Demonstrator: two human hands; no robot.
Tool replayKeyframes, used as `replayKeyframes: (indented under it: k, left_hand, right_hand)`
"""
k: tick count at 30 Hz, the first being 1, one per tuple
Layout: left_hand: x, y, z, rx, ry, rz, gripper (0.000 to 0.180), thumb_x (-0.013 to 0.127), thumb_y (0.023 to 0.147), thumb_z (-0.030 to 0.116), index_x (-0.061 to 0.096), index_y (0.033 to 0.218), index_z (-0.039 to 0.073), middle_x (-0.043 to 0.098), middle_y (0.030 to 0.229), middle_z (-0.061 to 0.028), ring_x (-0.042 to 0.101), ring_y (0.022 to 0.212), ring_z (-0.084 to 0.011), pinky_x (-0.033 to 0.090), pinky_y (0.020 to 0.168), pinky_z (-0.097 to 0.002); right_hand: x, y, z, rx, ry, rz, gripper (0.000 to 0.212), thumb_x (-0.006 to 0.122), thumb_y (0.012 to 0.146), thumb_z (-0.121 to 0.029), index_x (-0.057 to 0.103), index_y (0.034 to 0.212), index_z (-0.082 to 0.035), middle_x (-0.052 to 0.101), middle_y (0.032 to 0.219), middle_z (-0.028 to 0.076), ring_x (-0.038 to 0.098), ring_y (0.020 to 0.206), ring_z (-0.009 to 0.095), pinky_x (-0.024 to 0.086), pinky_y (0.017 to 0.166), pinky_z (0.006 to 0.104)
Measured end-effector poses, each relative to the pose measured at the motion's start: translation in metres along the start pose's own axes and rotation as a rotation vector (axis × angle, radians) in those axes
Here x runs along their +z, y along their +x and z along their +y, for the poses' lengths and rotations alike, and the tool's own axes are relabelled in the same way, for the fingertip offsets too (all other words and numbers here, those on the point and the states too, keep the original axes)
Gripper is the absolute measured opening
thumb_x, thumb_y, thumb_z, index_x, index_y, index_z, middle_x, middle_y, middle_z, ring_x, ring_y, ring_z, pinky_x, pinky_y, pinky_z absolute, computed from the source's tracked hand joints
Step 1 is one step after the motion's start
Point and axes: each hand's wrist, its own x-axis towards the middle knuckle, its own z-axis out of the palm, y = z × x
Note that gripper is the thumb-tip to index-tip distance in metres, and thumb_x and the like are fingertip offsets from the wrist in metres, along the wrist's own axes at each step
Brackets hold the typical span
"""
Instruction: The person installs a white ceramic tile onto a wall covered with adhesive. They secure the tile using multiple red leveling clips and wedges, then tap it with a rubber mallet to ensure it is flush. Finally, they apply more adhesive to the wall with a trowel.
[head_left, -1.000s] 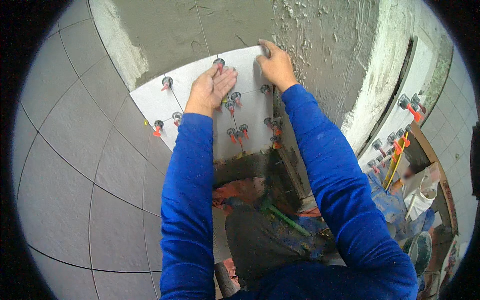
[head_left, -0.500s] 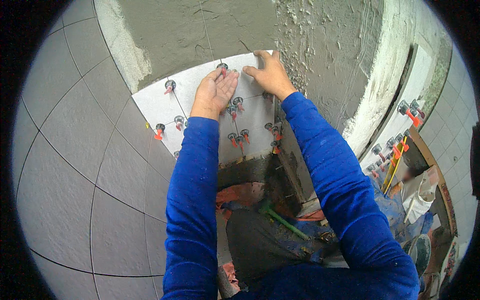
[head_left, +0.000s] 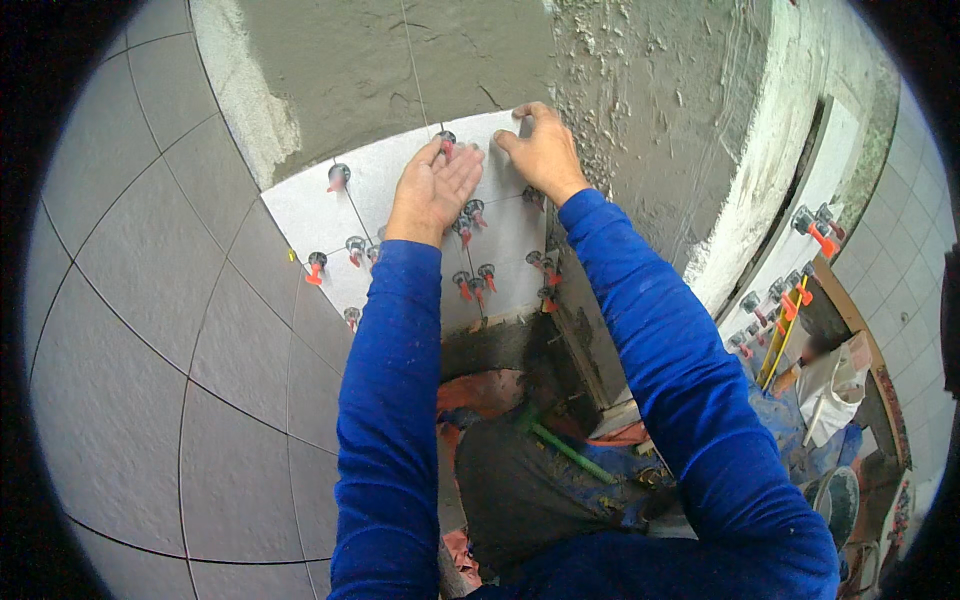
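White tiles [head_left: 390, 160] stand against the mortared wall, with dark round levelling clips and red-orange tabs over their joints. My left hand [head_left: 438, 190] is palm up in front of the top row, fingers stretched out, the thumb beside a levelling clip [head_left: 446, 141] at the top joint. Whether that hand touches the clip or tile, I cannot tell. At the upper right corner my right hand [head_left: 545, 155] grips a tile, fingers over its top edge and thumb toward its face. More levelling clips [head_left: 462, 228] sit below my hands, around the tile corners.
Grey floor tiles [head_left: 240, 420] spread along the left. Above, wet mortar [head_left: 340, 70] covers the wall. To the right stands a tiled strip with clips [head_left: 815, 230], near a yellow level-like bar [head_left: 785, 340], a white bag [head_left: 835, 385] and a bucket [head_left: 838, 500]. A green handle [head_left: 572, 450] lies below.
Both hands stay at the top tiles. My right hand has shifted slightly, its thumb a little nearer the fingers. The whole view has moved a little.
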Motion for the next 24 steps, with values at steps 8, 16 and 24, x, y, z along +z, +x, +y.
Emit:
replayKeyframes:
  k: [8, 16, 24]
  left_hand:
    - [0.014, -0.025, 0.037, 1.214, 1.501, -0.09, 0.026, 0.061, 0.092, 0.012, 0.074, 0.113, 0.006, 0.073, 0.116, -0.0141, 0.068, 0.103, -0.037, 0.054, 0.091, -0.0422]
    - [0.021, -0.004, 0.071, 1.084, 2.066, -0.247, 0.041, 0.056, 0.091, 0.004, 0.074, 0.123, 0.022, 0.072, 0.125, -0.0078, 0.067, 0.114, -0.0339, 0.054, 0.097, -0.0448]
    - [0.013, -0.017, 0.07, 1.028, 1.955, -0.3, 0.048, 0.069, 0.088, 0.009, 0.057, 0.134, 0.021, 0.072, 0.123, -0.0089, 0.068, 0.112, -0.0349, 0.054, 0.094, -0.0445]
  right_hand:
    - [0.002, 0.0, 0.011, -0.039, -0.027, -0.014, 0.043, 0.075, 0.083, -0.023, 0.064, 0.12, -0.004, 0.072, 0.102, 0.023, 0.075, 0.079, 0.032, 0.056, 0.082, 0.0425]
    - [-0.002, -0.003, 0.013, -0.01, 0.045, -0.019, 0.041, 0.072, 0.083, -0.018, 0.061, 0.12, -0.005, 0.071, 0.07, 0.016, 0.074, 0.073, 0.031, 0.055, 0.076, 0.0408]
    - [-0.003, -0.01, -0.008, 0.106, -0.104, 0.121, 0.044, 0.072, 0.082, -0.022, 0.061, 0.12, -0.003, 0.072, 0.09, 0.026, 0.072, 0.087, 0.04, 0.055, 0.079, 0.0465]
